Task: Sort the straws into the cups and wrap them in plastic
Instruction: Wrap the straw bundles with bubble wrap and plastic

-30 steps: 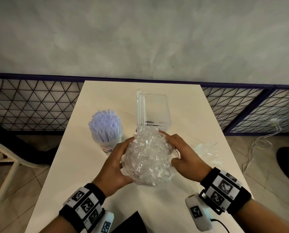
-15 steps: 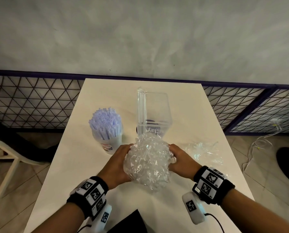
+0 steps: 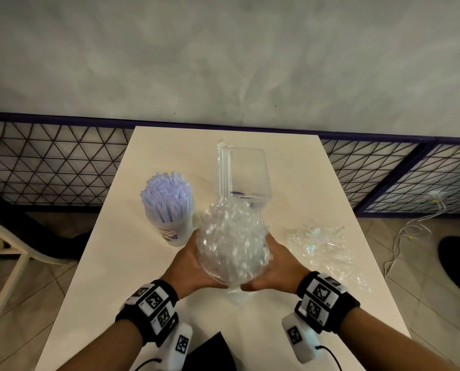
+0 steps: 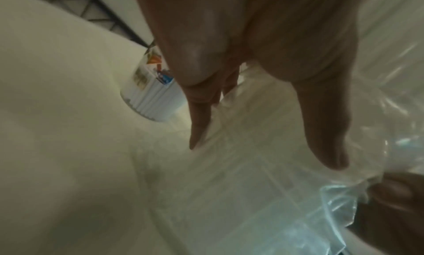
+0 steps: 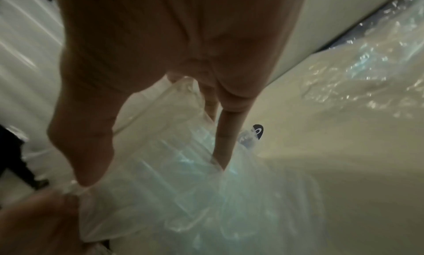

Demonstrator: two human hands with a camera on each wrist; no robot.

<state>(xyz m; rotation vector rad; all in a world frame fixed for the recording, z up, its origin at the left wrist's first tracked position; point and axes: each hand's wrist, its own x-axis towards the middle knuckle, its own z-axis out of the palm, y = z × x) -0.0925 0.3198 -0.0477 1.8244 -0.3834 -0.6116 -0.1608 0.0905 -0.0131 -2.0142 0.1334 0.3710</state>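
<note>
A cup of clear straws wrapped in crinkled clear plastic point(image 3: 231, 245) is tilted toward me above the white table point(image 3: 111, 290). My left hand point(image 3: 194, 261) and right hand point(image 3: 279, 263) cup it from below on either side, meeting near its base. In the left wrist view the thumb and fingers point(image 4: 199, 128) spread along the plastic film point(image 4: 252, 195). In the right wrist view the thumb and fingers point(image 5: 224, 146) grip bunched film point(image 5: 172, 195). A white cup of pale purple straws point(image 3: 170, 210) stands to the left, unwrapped.
A tall clear container point(image 3: 247, 175) stands just behind the wrapped cup. Loose crumpled plastic point(image 3: 322, 247) lies on the table to the right. A black object point(image 3: 212, 354) sits at the near edge. A mesh fence and wall lie beyond the table.
Both hands slid from the sides of the wrapped cup down to its base. The bundle has risen and tipped toward me.
</note>
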